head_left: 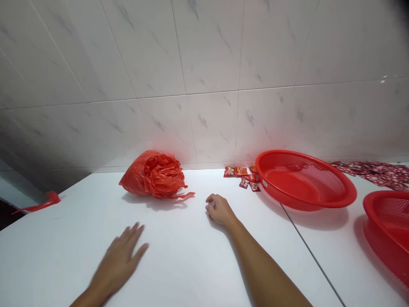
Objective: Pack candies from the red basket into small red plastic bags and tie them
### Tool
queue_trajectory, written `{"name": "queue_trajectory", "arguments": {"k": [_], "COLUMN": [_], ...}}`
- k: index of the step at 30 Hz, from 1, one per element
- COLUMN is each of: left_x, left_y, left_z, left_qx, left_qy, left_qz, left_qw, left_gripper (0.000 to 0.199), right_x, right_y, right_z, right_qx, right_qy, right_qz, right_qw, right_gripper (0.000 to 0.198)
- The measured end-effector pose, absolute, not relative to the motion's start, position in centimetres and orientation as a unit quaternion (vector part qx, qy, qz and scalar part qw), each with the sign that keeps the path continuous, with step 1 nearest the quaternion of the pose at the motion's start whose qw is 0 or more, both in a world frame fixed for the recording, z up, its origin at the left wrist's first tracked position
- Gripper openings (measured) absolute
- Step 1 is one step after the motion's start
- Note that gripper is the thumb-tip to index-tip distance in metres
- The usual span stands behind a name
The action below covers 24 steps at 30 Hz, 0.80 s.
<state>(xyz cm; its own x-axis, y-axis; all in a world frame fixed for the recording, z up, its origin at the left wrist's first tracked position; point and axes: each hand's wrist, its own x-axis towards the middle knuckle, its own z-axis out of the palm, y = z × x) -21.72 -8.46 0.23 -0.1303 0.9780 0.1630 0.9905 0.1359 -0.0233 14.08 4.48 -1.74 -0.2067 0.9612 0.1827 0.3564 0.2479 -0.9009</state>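
Note:
My left hand (119, 258) hovers low over the white table, or touches it; I cannot tell which. Its fingers are stretched out with the thumb apart, and nothing is in it. My right hand (220, 209) is at the middle of the table, its fingers loosely curled with a gap between thumb and forefinger; I see nothing held there. Nearest to both hands is a bulging red plastic bag (150, 175), lying on its side against the wall with its crumpled mouth towards the right. What it contains is hidden.
Small red snack packets (242, 171) lie beside a red plastic colander basket (303, 179). A second red basket (390, 230) is cut off at the right edge. Patterned red packets (377, 172) are spread behind it. A red plastic scrap (43, 202) hangs at the table's left edge.

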Motion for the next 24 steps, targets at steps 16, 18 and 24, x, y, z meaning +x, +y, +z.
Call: {"name": "queue_trajectory", "arguments": {"k": [16, 18, 24], "left_x": [-10.8, -10.8, -10.9], "left_y": [2.6, 2.3, 1.9], "left_z": [-1.5, -1.6, -1.8], "left_qx": [-0.692, -0.69, -0.694], "left_qy": [-0.711, -0.712, -0.706], "left_qz": [-0.107, -0.114, -0.127], "left_qw": [0.062, 0.064, 0.063], "left_gripper": [0.073, 0.073, 0.078], "right_x": [12.4, 10.9, 3.6], "right_y": [8.3, 9.4, 12.8], "right_z": [-2.4, -0.8, 5.6], "right_qx": [-0.531, -0.534, -0.486], "right_qy": [-0.647, -0.658, -0.729], "right_qz": [0.243, 0.21, 0.155], "right_qw": [0.49, 0.487, 0.457], "right_gripper": [0.033, 0.034, 0.053]}}
